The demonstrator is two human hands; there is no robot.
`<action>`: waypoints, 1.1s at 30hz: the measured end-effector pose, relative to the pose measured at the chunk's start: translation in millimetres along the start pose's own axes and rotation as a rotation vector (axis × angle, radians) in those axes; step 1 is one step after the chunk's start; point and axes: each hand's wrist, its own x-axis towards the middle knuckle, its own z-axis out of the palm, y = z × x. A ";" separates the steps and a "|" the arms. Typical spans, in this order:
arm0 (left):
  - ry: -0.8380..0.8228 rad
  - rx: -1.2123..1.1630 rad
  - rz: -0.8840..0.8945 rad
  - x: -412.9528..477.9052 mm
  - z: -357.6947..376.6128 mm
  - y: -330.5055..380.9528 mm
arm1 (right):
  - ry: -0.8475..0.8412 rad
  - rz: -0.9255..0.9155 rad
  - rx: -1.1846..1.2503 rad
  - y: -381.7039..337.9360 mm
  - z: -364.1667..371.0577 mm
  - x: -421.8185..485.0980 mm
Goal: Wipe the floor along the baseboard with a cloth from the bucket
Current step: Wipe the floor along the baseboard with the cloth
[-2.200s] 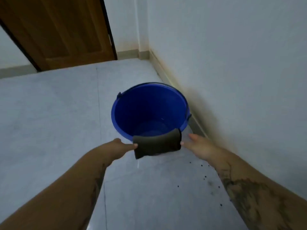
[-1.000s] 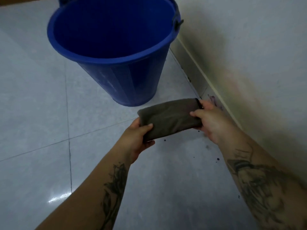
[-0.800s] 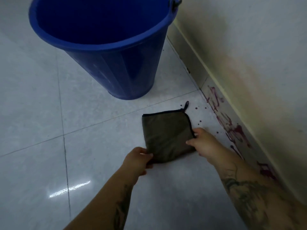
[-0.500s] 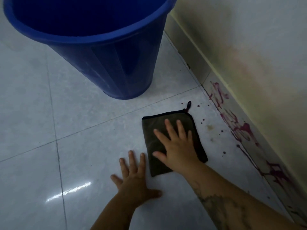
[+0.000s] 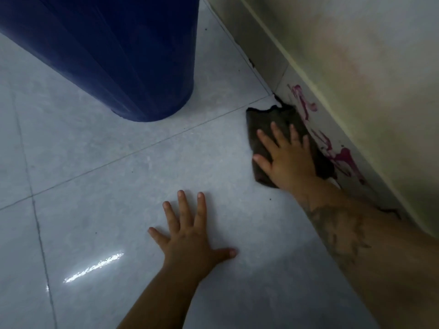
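A dark grey-brown cloth (image 5: 268, 121) lies flat on the pale tiled floor (image 5: 118, 186), its right edge pushed against the baseboard (image 5: 268, 55). My right hand (image 5: 288, 160) presses down on the cloth with fingers spread, covering most of it. Magenta stains (image 5: 344, 159) streak the baseboard just right of the cloth. My left hand (image 5: 190, 241) rests palm down on the bare floor, fingers apart, holding nothing. The blue bucket (image 5: 118, 55) stands at the upper left, about a hand's width from the cloth.
The wall (image 5: 368, 55) rises on the right above the baseboard. Tile grout lines cross the floor between the bucket and my hands. A few dark specks dot the floor near the cloth, and a bright reflection shows at lower left.
My hands lowered the cloth from the bucket to the floor and let go of its edges. My right hand pressed on it and slid it right to the baseboard; my left hand settled on the floor.
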 end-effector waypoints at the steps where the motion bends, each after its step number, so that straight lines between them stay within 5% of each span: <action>1: -0.042 0.005 -0.027 3.4 -4.3 4.4 | 0.017 0.023 0.001 5.1 3.2 -22.2; 7: -0.238 0.081 -0.114 9.8 -16.4 22.3 | 0.059 -0.098 0.169 -51.4 20.9 -131.8; 12: -0.242 0.078 -0.133 13.1 -16.2 20.2 | 0.082 -0.441 0.098 -90.6 -2.5 -18.6; 15: -0.212 0.067 -0.106 13.7 -14.1 19.8 | 0.079 -0.242 0.056 -49.1 -6.2 28.3; 19: -0.181 0.044 -0.057 9.8 -15.4 17.9 | 0.167 0.004 0.045 27.2 8.4 -54.3; 24: -0.195 0.044 -0.062 8.5 -18.1 20.3 | 0.095 -0.082 0.177 -5.0 35.3 -189.2; 28: -0.178 0.073 -0.063 5.3 -22.3 23.1 | 0.168 -0.317 0.179 -15.3 14.6 -135.3; 33: -0.152 0.107 -0.037 1.4 -19.6 27.4 | 0.089 -0.100 0.230 74.8 -18.6 -125.3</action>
